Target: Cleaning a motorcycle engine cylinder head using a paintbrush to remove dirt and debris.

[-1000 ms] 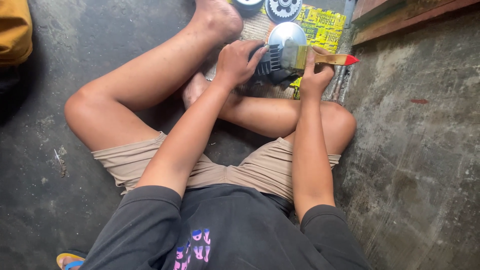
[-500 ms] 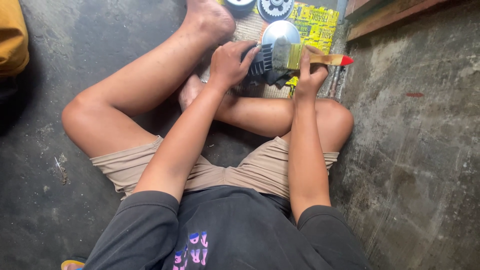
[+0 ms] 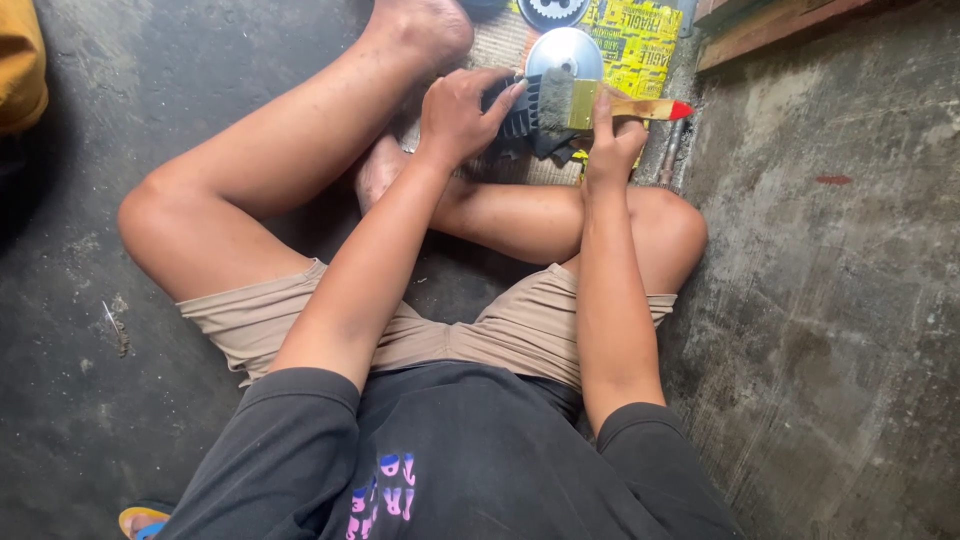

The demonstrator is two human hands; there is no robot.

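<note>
- Metal part [image 3: 563,52]: round shiny dish face with a dark finned body under it, at 12 o'clock of the view, sitting on a woven mat [image 3: 500,45] between the feet.
- Left hand [image 3: 462,112]: grip closed over the dark finned side, fingers wrapped on it, steadying the part.
- Right hand [image 3: 612,140]: grip closed on the brush [image 3: 600,103], pinching near the ferrule; the wooden handle with its red tip points to 3 o'clock, the grey bristles lie against the part's rim at its 6 o'clock.
- Doing this step well, my read: keep the left hand firm so the part can't roll, hold the bristles flat to the fins, use short strokes away from the body, and turn the part bit by bit so every gap gets swept.
- The pinch close to the ferrule looks right for control; a grip further out on the handle would flex more.
- Risk: the left fingertips sit just beside the bristles, so it is easy to brush grit onto them.
- Around: yellow printed sheet [image 3: 640,40] under and beyond the part at 1 o'clock, a toothed wheel [image 3: 555,10] at the top edge, wooden planks [image 3: 760,25] at 2 o'clock.
- Person sits cross-legged on a concrete floor [image 3: 830,300]; yellow bag [image 3: 20,60] at 10 o'clock, sandal [image 3: 140,520] at 7 o'clock.
</note>
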